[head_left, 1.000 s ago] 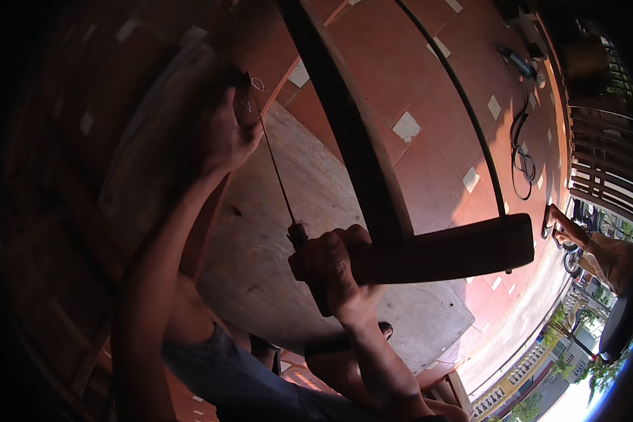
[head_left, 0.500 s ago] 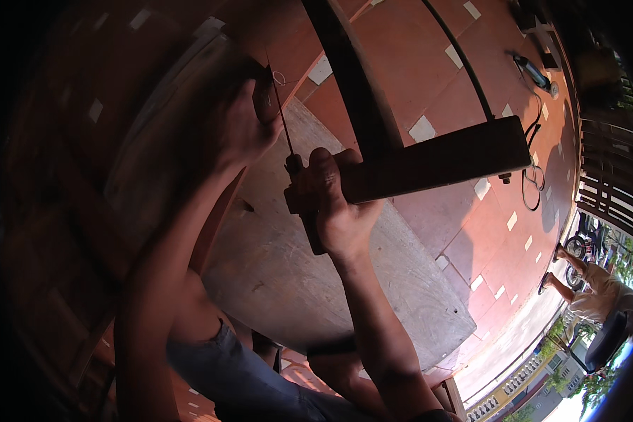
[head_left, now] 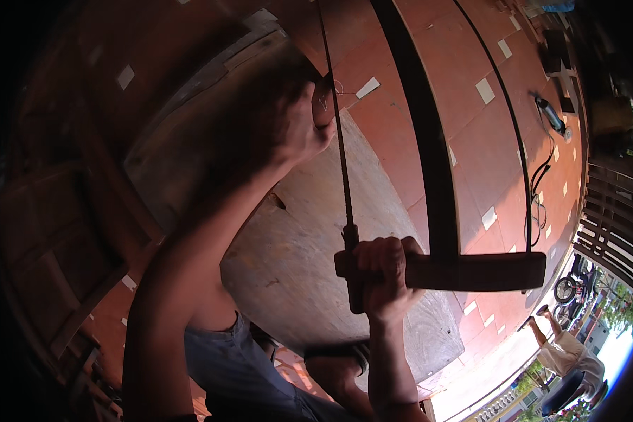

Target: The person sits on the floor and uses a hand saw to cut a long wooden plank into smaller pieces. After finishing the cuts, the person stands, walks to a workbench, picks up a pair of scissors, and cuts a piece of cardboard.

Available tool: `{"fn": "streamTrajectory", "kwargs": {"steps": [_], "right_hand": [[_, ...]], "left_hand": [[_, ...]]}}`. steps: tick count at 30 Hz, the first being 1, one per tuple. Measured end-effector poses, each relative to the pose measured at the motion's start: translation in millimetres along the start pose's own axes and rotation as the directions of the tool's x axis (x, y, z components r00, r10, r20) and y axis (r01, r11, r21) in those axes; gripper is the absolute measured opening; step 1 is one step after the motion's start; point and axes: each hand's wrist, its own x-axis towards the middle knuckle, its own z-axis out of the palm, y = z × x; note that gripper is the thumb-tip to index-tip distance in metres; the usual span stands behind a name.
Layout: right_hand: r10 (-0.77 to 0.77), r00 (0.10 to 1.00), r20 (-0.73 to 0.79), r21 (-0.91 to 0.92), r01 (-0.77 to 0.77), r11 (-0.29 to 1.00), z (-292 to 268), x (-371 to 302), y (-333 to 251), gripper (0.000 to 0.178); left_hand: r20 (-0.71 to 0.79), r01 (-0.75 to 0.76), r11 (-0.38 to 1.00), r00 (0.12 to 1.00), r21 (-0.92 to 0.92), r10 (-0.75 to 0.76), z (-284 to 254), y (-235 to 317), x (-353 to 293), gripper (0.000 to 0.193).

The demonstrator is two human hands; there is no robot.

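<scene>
My right hand (head_left: pixel 387 285) is wrapped round the near end of a wooden frame saw (head_left: pixel 429 141), at the handle where the blade joins the end bar. The saw's thin blade (head_left: pixel 342 155) runs away from me, past my left hand. My left hand (head_left: pixel 299 133) is closed on a small dark piece of wood (head_left: pixel 323 102) at the far edge of a board, right beside the blade. Shadow hides part of that piece and several left fingers. Under both hands lies the broad, worn wooden board (head_left: pixel 295 246), with a dark knot near its middle.
Reddish floor tiles (head_left: pixel 394 148) with small white insets surround the board. At the right lie an angle grinder (head_left: pixel 552 116) and its black cord (head_left: pixel 538 186). Wooden frames (head_left: pixel 63 267) stand at the left. A person (head_left: pixel 566 355) and a motorbike (head_left: pixel 566 288) are farther off, lower right.
My right hand has drawn the saw back toward me, so more blade shows between my hands. My left hand keeps its hold on the wood. The whole view has shifted somewhat.
</scene>
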Motion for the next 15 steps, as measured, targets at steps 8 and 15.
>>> {"fn": "streamTrajectory", "kwargs": {"steps": [8, 15], "right_hand": [[0.002, 1.000, -0.028, -0.125, -0.006, 0.992, 16, 36, 4, 0.028], [0.042, 0.996, 0.075, -0.073, -0.037, 0.997, -60, -121, -43, 0.025]], "left_hand": [[-0.001, -0.057, 0.996, 0.998, -0.063, 0.058, -1, 0, 11, 0.047], [-0.049, -0.064, 0.998, 0.997, -0.014, 0.063, 6, -5, 5, 0.049]]}}
